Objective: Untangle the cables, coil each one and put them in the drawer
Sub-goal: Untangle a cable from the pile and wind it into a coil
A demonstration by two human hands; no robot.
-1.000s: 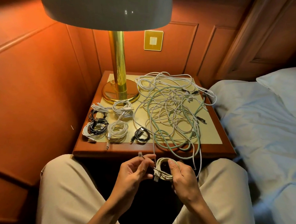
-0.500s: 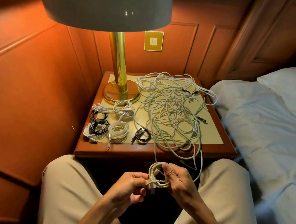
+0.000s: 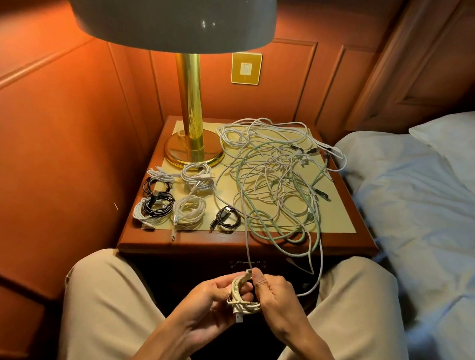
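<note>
A small coil of white cable (image 3: 242,298) sits between my two hands, low in front of the nightstand. My right hand (image 3: 275,300) grips the coil with the thumb on its top. My left hand (image 3: 211,299) pinches the coil's left side, fingers curled round the strands. The cable's free length runs up from the coil to a loose tangle of white and pale green cables (image 3: 277,182) on the right half of the nightstand top (image 3: 339,212). Several finished coils, white (image 3: 189,211) and black (image 3: 158,200), lie on the left half. A drawer front (image 3: 247,263) shows dimly below the top.
A brass lamp (image 3: 191,122) with a wide shade stands at the back left of the nightstand. Wood panelling closes the left and back. A bed with white sheets (image 3: 421,217) and a pillow lies on the right. My knees flank the nightstand front.
Both hands have dropped lower with the coil. The left hand has moved from holding the loose end to pinching the coil, which is now smaller and tighter.
</note>
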